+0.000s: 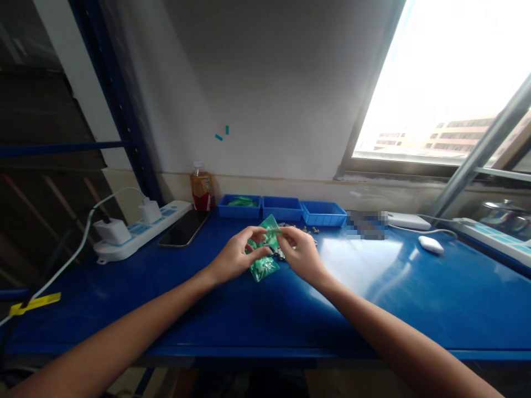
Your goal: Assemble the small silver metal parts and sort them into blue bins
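A small see-through green plastic bag (pixel 265 267) is between my hands, just above the blue table. Its lower part holds small pale pieces that I cannot make out. My left hand (pixel 238 255) has its thumb and fingers curled round the bag's left side. From the right, my right hand (pixel 302 255) pinches the bag near its upper edge, with the fingertips partly hidden. A dark little piece shows close to my left thumb tip. Behind the hands lie several small metal fittings (pixel 314 230), some covered by my right hand.
Three blue trays (pixel 282 209) line the wall; the left one contains green bags (pixel 241 202). A drink bottle (pixel 201 187), a phone (pixel 183 228) and a power strip (pixel 143 228) are at left. At right are a white earbud case (pixel 430 244), a white charger (pixel 409 221) and another power strip (pixel 493 237).
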Available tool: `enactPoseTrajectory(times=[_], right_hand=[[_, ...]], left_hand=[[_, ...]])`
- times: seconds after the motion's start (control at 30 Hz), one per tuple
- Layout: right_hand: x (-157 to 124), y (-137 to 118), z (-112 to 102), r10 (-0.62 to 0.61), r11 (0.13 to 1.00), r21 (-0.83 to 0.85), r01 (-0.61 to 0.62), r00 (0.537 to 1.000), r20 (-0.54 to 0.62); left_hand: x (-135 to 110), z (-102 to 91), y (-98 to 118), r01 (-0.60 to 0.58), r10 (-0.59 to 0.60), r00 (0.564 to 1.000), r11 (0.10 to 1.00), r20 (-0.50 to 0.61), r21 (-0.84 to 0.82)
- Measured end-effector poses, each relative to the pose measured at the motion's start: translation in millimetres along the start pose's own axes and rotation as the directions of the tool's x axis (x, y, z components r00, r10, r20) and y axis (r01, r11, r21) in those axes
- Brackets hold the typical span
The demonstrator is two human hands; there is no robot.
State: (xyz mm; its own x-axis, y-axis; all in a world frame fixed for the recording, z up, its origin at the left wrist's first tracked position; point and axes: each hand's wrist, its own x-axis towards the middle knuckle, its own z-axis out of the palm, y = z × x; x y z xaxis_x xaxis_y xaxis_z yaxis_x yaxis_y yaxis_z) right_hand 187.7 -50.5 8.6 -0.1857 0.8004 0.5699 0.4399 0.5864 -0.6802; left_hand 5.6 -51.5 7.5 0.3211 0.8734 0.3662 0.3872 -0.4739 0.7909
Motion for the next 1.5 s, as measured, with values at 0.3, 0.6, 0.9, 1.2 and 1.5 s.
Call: enactPoseTrajectory(times=[0.3,0.6,0.9,1.2,1.5], right_hand=[[-3,11,5,-0.29,0.924,-0.239,0.299,0.954,0.072],[-2,3,0,-0.241,0.934,-0.275,0.227,0.97,-0.02],[-5,-2,-6,-0.188,0.916,-0.358,0.181,0.982,0.017],[-12,-10,-4,-0.095,0.875,-0.437,0.209,0.959,0.268],[-15,0,4,-0.079,0.804,-0.476,0.356,0.857,0.509]], left_hand=[[19,-16.2,-2,0.366,-0.384,0.921,0.803,0.061,-0.47],[141,-71.0,-37,0.324,-0.382,0.829,0.923,-0.409,-0.206],[134,-68.7,-67,0.241,0.014,0.914,0.784,-0.405,0.572],[119,-50.8,-71,0.158,-0.164,0.984,0.579,-0.076,0.8],[39,-23.4,-39,-0.026,0.037,0.999,0.661,0.002,0.75]])
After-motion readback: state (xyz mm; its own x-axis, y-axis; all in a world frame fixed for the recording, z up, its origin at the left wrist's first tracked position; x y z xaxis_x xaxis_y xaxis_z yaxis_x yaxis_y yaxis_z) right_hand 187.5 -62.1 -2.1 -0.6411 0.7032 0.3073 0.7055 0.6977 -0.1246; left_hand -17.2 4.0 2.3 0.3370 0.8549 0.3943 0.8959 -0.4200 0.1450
